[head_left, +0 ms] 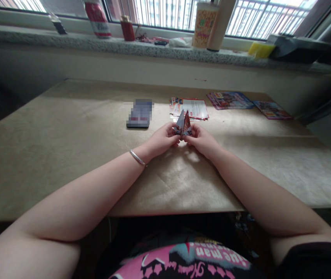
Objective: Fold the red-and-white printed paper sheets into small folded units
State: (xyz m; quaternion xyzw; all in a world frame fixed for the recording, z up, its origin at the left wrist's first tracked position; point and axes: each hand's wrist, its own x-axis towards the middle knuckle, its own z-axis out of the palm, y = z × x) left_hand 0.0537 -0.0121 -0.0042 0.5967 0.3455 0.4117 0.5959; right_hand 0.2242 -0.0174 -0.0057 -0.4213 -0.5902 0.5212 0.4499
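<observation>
Between my two hands is a small piece of folded paper (186, 124), printed in red, grey and blue, with two pointed flaps standing up. My left hand (167, 136), below a silver bangle, pinches its left side with thumb and fingers. On the opposite side my right hand (200, 137) pinches it the same way. The paper is held just above the table, its lower part partly covered by my fingers. Right behind it lies a stack of printed sheets (196, 108) with red borders.
A phone (139, 114) with a blurred screen lies left of the sheets. Colourful printed booklets (232, 100) and another pile (272, 110) rest at the back right of the table (66, 155). On the windowsill stand a red can (97, 19), a patterned cup (203, 25) and a yellow item (261, 49).
</observation>
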